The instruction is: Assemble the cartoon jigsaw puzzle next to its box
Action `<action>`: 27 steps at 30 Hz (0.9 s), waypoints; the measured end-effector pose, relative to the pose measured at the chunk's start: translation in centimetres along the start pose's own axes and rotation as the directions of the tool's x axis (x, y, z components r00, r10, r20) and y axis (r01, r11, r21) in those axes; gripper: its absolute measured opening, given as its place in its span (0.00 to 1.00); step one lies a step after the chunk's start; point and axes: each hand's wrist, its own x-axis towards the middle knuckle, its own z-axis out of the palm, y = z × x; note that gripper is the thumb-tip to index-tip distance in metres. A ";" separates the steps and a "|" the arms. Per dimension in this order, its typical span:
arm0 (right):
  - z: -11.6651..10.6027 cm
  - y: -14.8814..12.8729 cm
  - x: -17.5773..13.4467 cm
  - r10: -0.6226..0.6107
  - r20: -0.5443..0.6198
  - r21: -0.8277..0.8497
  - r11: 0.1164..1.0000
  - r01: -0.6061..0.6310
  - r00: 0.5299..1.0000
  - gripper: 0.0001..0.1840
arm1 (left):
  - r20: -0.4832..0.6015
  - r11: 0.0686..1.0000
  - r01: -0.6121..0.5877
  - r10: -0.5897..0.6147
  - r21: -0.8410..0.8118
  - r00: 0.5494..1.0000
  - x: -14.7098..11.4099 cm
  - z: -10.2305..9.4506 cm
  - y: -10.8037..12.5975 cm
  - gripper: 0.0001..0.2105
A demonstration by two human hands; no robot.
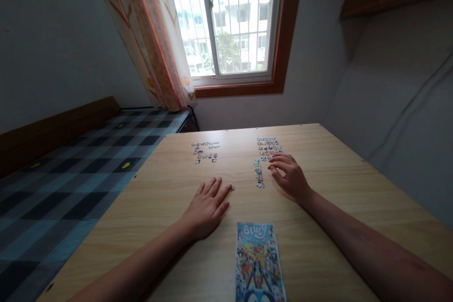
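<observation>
My left hand [208, 207] lies flat on the wooden table with its fingers spread. Beside its index fingertip is a single small jigsaw piece [231, 188]; I cannot tell if they touch. My right hand [290, 177] is over the table with bent fingers held apart, and nothing shows between them. Just left of it lies a narrow joined strip of jigsaw pieces [259, 174]. Beyond its fingertips, several rows of loose jigsaw pieces [268, 145] are laid out. A blue picture sheet [260, 262] printed "BLUEY" lies at the near edge, between my forearms.
Another scattered group of jigsaw pieces [205, 152] lies at the table's [170, 188] far left. A bed with a checked cover [85, 160] stands along the left side. Beyond the table are a window [240, 23] and a flowered curtain [152, 33].
</observation>
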 end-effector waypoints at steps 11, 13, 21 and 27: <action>-0.2 0.0 -0.3 -0.081 0.175 -0.056 0.994 0.092 0.981 0.09 | -0.280 0.970 -0.020 -0.050 -0.243 0.959 8.1 0.0 4.4 0.12; -0.2 0.2 -0.5 -0.077 0.226 -0.077 0.992 0.097 0.971 0.09 | -0.316 0.954 -0.027 -0.072 -0.299 0.946 8.9 -0.1 4.4 0.09; 0.1 0.8 -1.0 -0.023 0.363 -0.105 0.992 0.066 0.932 0.11 | -0.352 0.954 -0.093 -0.013 -0.284 0.936 8.7 0.3 3.7 0.06; -0.1 0.5 -1.0 -0.042 0.416 -0.091 0.992 0.087 0.908 0.09 | -0.353 0.953 -0.138 0.035 -0.271 0.935 8.9 0.5 3.6 0.06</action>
